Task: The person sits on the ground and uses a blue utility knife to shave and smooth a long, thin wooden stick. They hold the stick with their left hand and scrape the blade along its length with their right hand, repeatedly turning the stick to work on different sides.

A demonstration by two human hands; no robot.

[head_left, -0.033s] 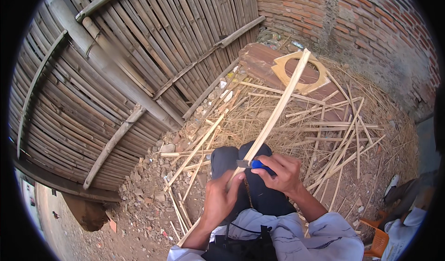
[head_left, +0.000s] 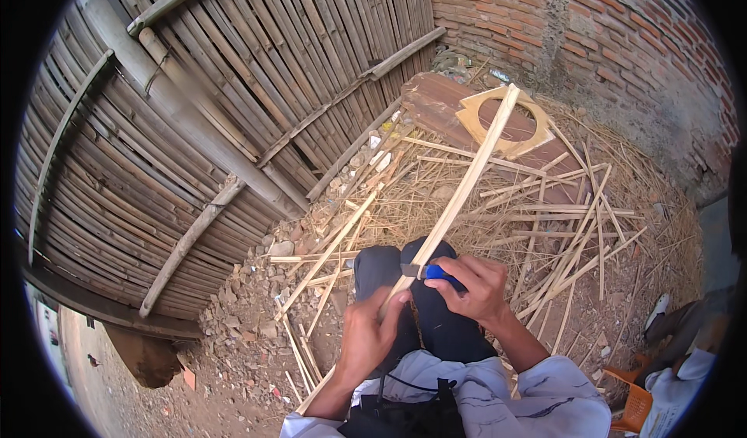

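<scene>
Head view: a pale strip (head_left: 465, 183) is gripped by the left hand (head_left: 372, 331). A knife (head_left: 442, 277) is clenched in the right hand (head_left: 478, 290).

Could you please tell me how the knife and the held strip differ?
The knife is blue-handled, while the strip is pale. The knife is short; the strip is far longer. The knife lies across the strip, which slants away to the right. Both are held: knife in the right hand, strip in the left hand.
</scene>
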